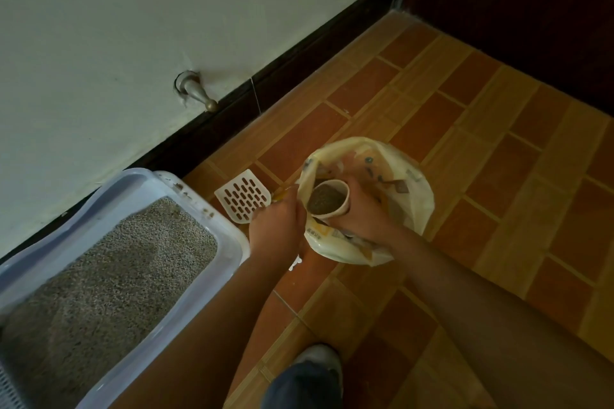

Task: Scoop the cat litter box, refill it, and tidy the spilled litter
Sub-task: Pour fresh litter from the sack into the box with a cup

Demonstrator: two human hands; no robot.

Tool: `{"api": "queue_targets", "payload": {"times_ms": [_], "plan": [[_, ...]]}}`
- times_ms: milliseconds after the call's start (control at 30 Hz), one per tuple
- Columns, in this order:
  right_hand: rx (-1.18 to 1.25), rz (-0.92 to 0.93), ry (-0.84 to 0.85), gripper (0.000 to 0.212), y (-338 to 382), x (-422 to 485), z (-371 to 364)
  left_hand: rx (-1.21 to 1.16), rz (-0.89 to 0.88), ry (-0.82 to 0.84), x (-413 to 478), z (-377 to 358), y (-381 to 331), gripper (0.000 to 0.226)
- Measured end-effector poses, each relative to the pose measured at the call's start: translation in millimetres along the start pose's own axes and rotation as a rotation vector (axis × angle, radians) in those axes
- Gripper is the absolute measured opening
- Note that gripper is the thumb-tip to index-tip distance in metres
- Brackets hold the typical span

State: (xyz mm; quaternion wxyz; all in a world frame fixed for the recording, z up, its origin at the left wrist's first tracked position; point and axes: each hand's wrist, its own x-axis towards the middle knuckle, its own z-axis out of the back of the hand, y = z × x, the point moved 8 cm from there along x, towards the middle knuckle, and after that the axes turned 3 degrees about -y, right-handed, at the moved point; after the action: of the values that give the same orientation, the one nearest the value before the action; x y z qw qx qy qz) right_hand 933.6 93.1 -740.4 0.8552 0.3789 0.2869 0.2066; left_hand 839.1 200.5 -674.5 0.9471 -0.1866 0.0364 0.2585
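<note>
Standing on the tiled floor (498, 176), you are showing one pale shoe (315, 355) at the bottom edge of the view. To your left, the litter box (229, 244) is sitting against the wall, with grey litter (109, 276) covering its tray and brown specks (186, 192) lying on its far rim.

Beyond the box corner, your left grip (275, 229) is closing, fingers curled, on the near-left edge of the litter bag (412, 183). Your right grip (363, 212) is wrapping around a pale cup (345, 197) and holding it tilted in the bag's open mouth. The cup is carrying dark granules (324, 199) nearly to its brim.

The bag is standing on the floor to the right of the box, apart from it. A white slotted scoop (242, 199) is lying flat on the floor between the two, its handle end passing under your left grip.

Farther off, a metal door stopper (196, 93) is projecting from the white wall (99, 26) above the dark baseboard (299, 56).
</note>
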Motion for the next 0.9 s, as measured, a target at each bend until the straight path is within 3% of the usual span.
{"api": "queue_targets", "payload": {"times_ms": [100, 200, 367, 533, 800, 900], "plan": [[0.068, 0.044, -0.038, 0.099, 13.4, -18.8, 17.0, 0.014, -0.015, 0.005, -3.5, 4.9, -0.6, 0.036], [0.076, 0.059, -0.079, 0.089, 23.2, -32.0, 32.0, -0.042, -0.021, -0.016, -7.5, 11.7, 0.3, 0.035], [0.121, 0.071, -0.214, 0.089, 43.2, -55.3, 53.7, -0.115, -0.044, -0.025, -16.4, 21.5, 3.5, 0.037], [0.164, 0.161, -0.297, 0.081, 81.0, -68.0, 61.9, -0.099, 0.007, -0.087, -42.9, 30.0, 44.4, 0.042], [0.217, 0.325, -0.19, 0.08, 147.9, -74.0, 19.7, 0.014, 0.285, -0.211, -139.1, 36.1, 166.5, 0.043], [0.24, 0.371, -0.098, 0.077, 168.6, -74.8, -14.4, 0.054, 0.408, -0.156, -177.4, 29.4, 205.3, 0.047]]}}
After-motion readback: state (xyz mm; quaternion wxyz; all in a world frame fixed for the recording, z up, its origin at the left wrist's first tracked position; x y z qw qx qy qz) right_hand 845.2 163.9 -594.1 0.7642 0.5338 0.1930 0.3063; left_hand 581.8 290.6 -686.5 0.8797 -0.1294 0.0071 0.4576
